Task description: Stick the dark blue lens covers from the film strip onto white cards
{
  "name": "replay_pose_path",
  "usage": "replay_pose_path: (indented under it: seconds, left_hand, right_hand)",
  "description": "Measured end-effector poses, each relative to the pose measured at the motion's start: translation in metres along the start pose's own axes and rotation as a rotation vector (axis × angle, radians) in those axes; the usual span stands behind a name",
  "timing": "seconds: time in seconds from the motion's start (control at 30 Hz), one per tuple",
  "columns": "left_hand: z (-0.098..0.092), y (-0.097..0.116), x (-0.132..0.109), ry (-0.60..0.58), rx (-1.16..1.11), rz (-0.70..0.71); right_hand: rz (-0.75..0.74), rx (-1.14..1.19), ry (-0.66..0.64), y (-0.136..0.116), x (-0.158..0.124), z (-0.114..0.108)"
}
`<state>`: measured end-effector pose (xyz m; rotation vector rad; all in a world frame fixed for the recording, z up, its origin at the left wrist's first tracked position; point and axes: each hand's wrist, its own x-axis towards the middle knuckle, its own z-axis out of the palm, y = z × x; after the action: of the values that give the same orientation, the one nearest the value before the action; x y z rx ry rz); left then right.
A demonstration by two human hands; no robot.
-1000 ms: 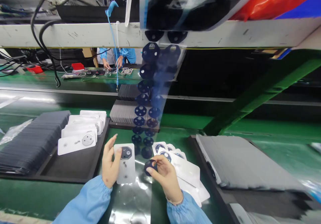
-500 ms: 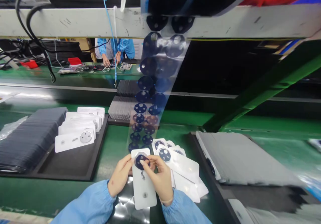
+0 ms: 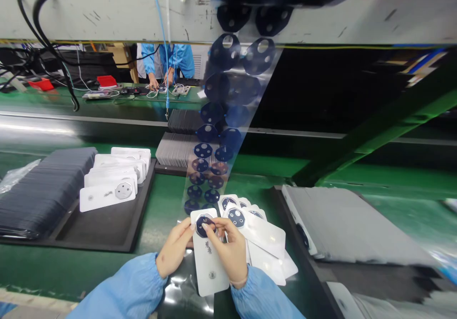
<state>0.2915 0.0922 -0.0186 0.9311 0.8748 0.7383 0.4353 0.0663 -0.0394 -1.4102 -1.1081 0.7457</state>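
Note:
My left hand [image 3: 174,247] pinches the upper left edge of a white phone back panel [image 3: 209,281], which stands tilted in front of me. Around the panel's camera area lies a dark round sticker [image 3: 202,226] with holes. The thumb and fingers of my right hand [image 3: 230,250] press together at that sticker's right side; the fingertips partly cover it. Beside my right hand, a fanned pile of white panels [image 3: 266,235] bears the same dark stickers. A hanging clear film strip [image 3: 205,178] with rows of dark stickers reaches down behind the held panel.
To the left, a black tray [image 3: 96,233] holds white panels [image 3: 107,199] and a row of dark panels [image 3: 46,190]. A grey-covered stack [image 3: 350,224] lies in the right tray. Above runs a white beam [image 3: 107,19]. Across the line, a person in blue [image 3: 183,62] works.
The held panel has shifted slightly right and tilted a little more, with both hands still on it. The camera view has also moved slightly.

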Motion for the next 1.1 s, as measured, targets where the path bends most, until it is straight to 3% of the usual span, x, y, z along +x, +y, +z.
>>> replay_pose_path:
  seconds: [0.53, 0.73, 1.0, 1.1]
  left_hand:
    - [-0.002, -0.003, 0.004, 0.001, 0.003, -0.015]
    - [-0.002, -0.007, 0.003, -0.02, 0.076, 0.069]
    - [0.001, -0.006, 0.003, 0.022, 0.092, 0.064]
    - [0.001, -0.004, 0.003, 0.039, 0.079, 0.06]
  right_hand:
    - [-0.05, -0.027, 0.042, 0.0, -0.004, 0.004]
    - [-0.078, -0.054, 0.033, 0.005, -0.004, 0.005]
    - [-0.357, -0.339, 0.146, 0.006, -0.012, 0.011]
    - [-0.383, -0.424, 0.171, 0.009, -0.011, 0.011]
